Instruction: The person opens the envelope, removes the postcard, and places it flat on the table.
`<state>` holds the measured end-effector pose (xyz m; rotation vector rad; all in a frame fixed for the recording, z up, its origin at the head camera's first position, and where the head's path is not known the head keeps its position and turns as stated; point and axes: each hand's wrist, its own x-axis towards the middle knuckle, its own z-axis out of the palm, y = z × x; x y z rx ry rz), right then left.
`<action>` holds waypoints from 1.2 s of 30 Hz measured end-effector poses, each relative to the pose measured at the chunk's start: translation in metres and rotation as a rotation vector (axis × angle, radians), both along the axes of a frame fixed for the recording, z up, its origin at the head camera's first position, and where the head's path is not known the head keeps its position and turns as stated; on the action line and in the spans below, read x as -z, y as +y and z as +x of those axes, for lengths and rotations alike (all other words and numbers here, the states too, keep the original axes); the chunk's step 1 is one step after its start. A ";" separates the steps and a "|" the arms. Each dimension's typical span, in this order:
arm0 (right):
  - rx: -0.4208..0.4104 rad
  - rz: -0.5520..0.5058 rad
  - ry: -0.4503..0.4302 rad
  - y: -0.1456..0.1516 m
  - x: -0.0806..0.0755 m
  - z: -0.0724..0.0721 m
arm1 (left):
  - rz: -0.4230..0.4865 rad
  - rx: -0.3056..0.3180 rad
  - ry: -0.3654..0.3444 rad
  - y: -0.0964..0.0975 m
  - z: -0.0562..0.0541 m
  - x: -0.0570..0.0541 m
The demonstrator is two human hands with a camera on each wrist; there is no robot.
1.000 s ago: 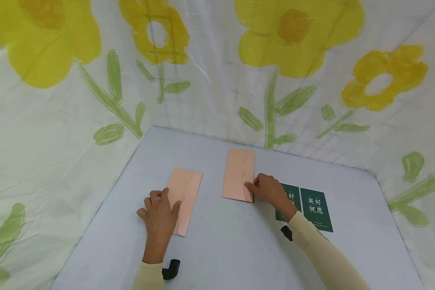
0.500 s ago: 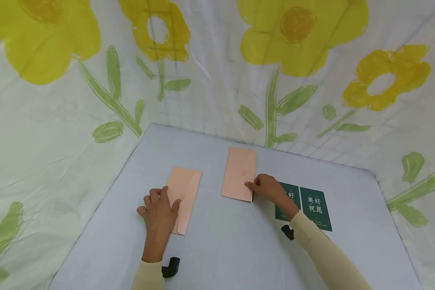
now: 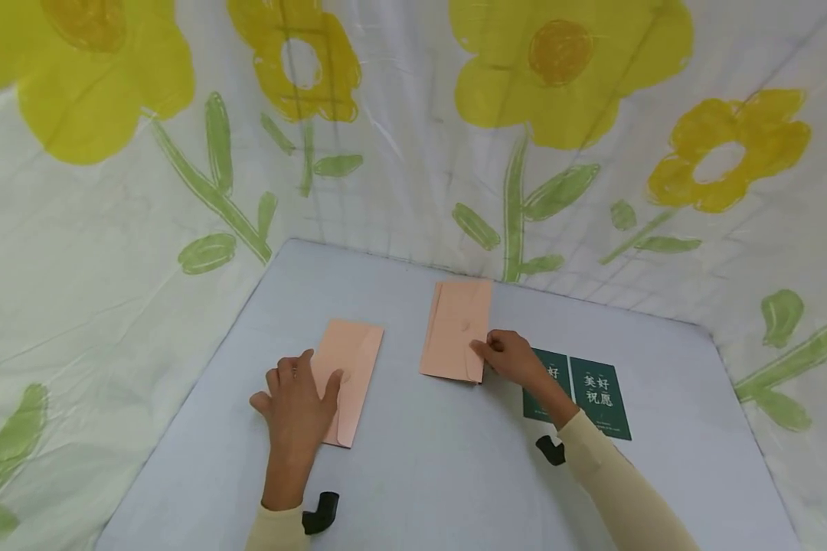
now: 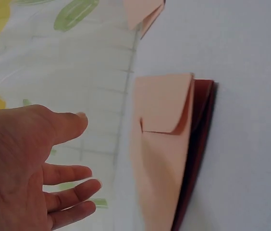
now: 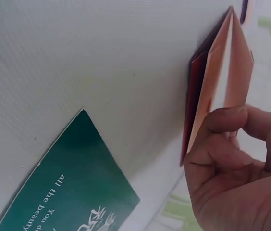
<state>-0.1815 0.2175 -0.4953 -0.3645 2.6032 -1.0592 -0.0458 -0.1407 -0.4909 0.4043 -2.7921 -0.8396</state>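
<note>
My right hand (image 3: pixel 513 358) pinches the right edge of a pink envelope (image 3: pixel 455 329) at the middle back of the table. In the right wrist view, that envelope (image 5: pixel 242 72) tilts up from another pink layer (image 5: pixel 215 82) beneath it, a white gap showing between. A second pink envelope (image 3: pixel 358 375) lies to the left, its flap along the right side. My left hand (image 3: pixel 296 405) overlaps its left edge in the head view, fingers spread. From the left wrist, the hand (image 4: pixel 44 168) appears beside this envelope (image 4: pixel 162 110), with darker layers (image 4: pixel 198 120) under it.
Two green cards (image 3: pixel 601 398) with white lettering lie side by side at the right, one partly behind the right forearm. Black wrist pieces (image 3: pixel 321 513) stick out by both sleeves. A white sheet with painted yellow flowers (image 3: pixel 561 53) walls in the pale table (image 3: pixel 413 474).
The right hand has raised the pinched envelope slightly and shifted it a little toward the back right. The left hand has moved slightly left, its fingers spreading.
</note>
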 end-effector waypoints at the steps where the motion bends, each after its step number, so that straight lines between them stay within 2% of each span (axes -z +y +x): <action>1: 0.005 -0.011 0.005 0.001 -0.001 0.001 | 0.013 0.003 0.017 0.000 0.000 -0.002; 6: -0.001 -0.086 0.022 0.002 -0.014 0.008 | 0.123 0.061 0.111 0.004 0.003 -0.016; 11: 0.020 -0.170 0.041 0.001 -0.042 0.030 | 0.297 0.183 0.180 0.021 0.003 -0.031; 16: 0.033 -0.224 0.070 -0.007 -0.070 0.060 | 0.478 0.315 0.199 0.042 0.002 -0.038; 20: 0.015 -0.259 0.096 -0.011 -0.085 0.085 | 0.572 0.372 0.186 0.056 0.001 -0.043; 24: 0.006 -0.287 0.112 -0.015 -0.096 0.108 | 0.651 0.439 0.148 0.067 0.002 -0.049; 28: 0.020 -0.313 0.096 -0.019 -0.105 0.128 | 0.749 0.536 0.126 0.075 0.006 -0.056; 36: 0.044 -0.325 0.150 -0.022 -0.116 0.158 | 0.865 0.661 0.195 0.082 0.011 -0.066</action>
